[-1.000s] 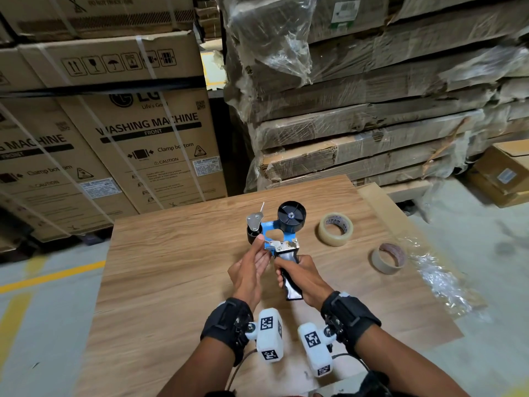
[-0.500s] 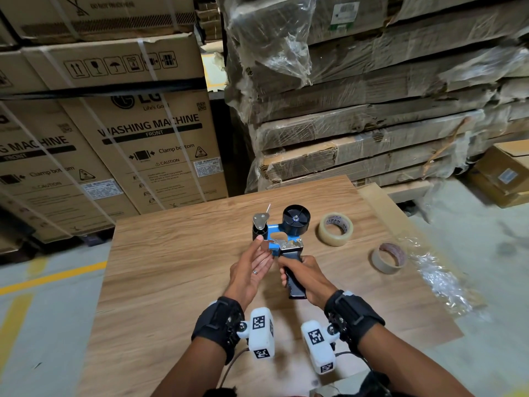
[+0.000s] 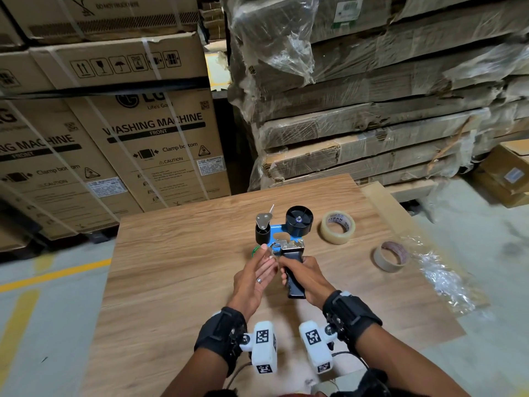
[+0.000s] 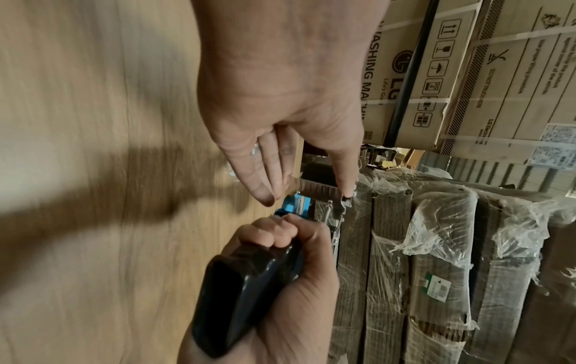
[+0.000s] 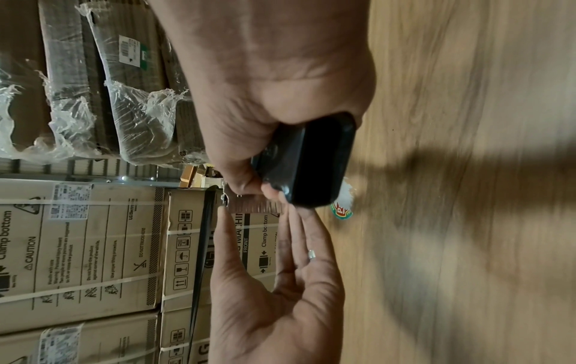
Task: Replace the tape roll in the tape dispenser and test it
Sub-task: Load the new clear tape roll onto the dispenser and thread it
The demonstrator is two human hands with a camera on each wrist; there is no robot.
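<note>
The tape dispenser (image 3: 276,233) has a blue frame, a black handle (image 3: 294,279) and a bare black hub (image 3: 298,222) with no roll on it. It stands on the wooden table (image 3: 177,282). My right hand (image 3: 294,265) grips the handle. My left hand (image 3: 267,253) has straight fingers; its thumb tip and fingertips touch the two ends of the toothed metal blade (image 4: 318,188), which also shows in the right wrist view (image 5: 255,205). A clear tape roll (image 3: 337,227) lies just right of the hub. A brown, nearly bare roll (image 3: 390,256) lies farther right.
Crumpled clear plastic wrap (image 3: 440,279) lies at the table's right edge. A small round green label (image 5: 341,211) lies on the table under the dispenser's front. Washing machine cartons (image 3: 160,144) and wrapped flat cardboard stacks (image 3: 372,110) stand behind the table.
My left hand's fingers have gone from curled at the dispenser's front to straight, and the wrist has dropped back. The right hand still grips the handle.
</note>
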